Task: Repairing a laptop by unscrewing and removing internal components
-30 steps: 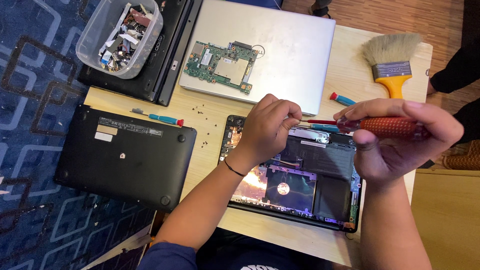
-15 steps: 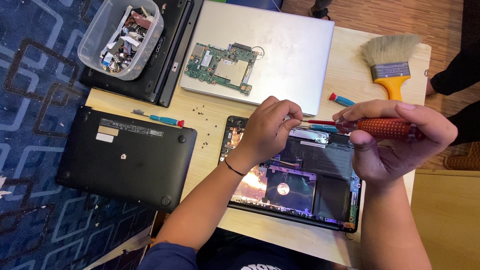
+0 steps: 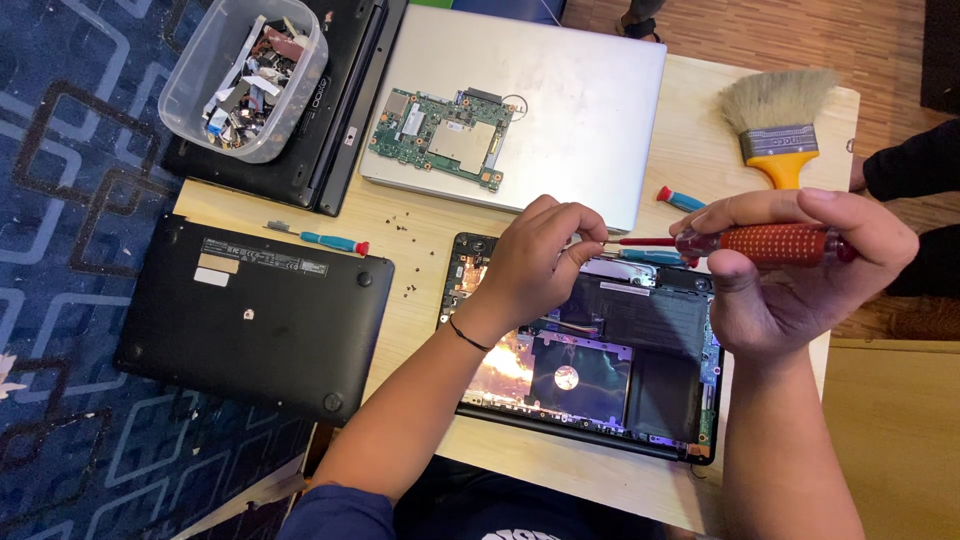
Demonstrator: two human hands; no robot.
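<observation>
A red-handled screwdriver (image 3: 770, 243) was held level in the right hand (image 3: 790, 275), whose fingers were clamped around its ribbed grip, the thumb laid along the top. Its thin shaft was pointed toward the left hand (image 3: 535, 262), where the tip was met by the pinched thumb and forefinger; whether anything small was pinched there could not be told. Both hands were raised over the far edge of an opened laptop (image 3: 590, 365), whose exposed innards were seen directly beneath them.

A small blue screwdriver (image 3: 650, 256) was seen lying on the far rim of the opened laptop, just below the red tool's shaft. Another blue-handled screwdriver (image 3: 683, 199) was seen just beyond, beside a closed silver laptop (image 3: 590, 90) on which a green circuit board (image 3: 442, 135) was laid. A third blue screwdriver (image 3: 322, 240) lay to the left, near loose dark screws (image 3: 400, 232) scattered on the wooden table (image 3: 430, 230). A black laptop base (image 3: 255, 315) was set at the table's left edge, partly overhanging the patterned blue carpet (image 3: 70, 150). A clear plastic tub (image 3: 245, 75) of parts was stood on another dark laptop (image 3: 330, 130) at the far left corner. A yellow-handled brush (image 3: 780, 125) lay at the far right, near a dark sleeve (image 3: 915, 165) of another person. Little bare table was left between the machines; the near edge lay just under the opened laptop.
</observation>
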